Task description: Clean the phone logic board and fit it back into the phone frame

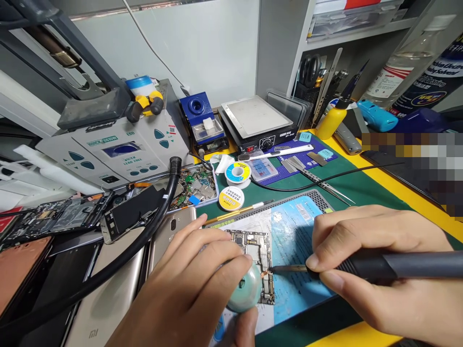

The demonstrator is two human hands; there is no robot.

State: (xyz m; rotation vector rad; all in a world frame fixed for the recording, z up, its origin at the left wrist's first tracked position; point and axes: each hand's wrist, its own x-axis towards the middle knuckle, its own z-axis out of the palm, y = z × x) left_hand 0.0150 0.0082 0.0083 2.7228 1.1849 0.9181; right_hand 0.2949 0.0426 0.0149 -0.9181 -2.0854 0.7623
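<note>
Near the counter's (347,337) front edge lay a board (253,239), where the half-curled left hand (195,279) held a spool (249,295) and the pinched right hand (390,231) an iron (379,266) at braid (265,273), so slipping or lingering heat could scorch the board.

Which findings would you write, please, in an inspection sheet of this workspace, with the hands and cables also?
Surface: green mat, yellow edging; blue-and-white pad lies on it.
Job's things: circuit board on the pad; teal spool over its edge; soldering iron with its tip at the board.
Clutter: gold phone, tray of board pieces, tweezers, brush.
Hands: left hand holds the spool; right hand grips the iron.
Cables: thick black hose crosses above the phone; thin black cable crosses the tweezers; white cable at the back wall.
Surroundings: station marked QUICK, yellow bottle.
</note>
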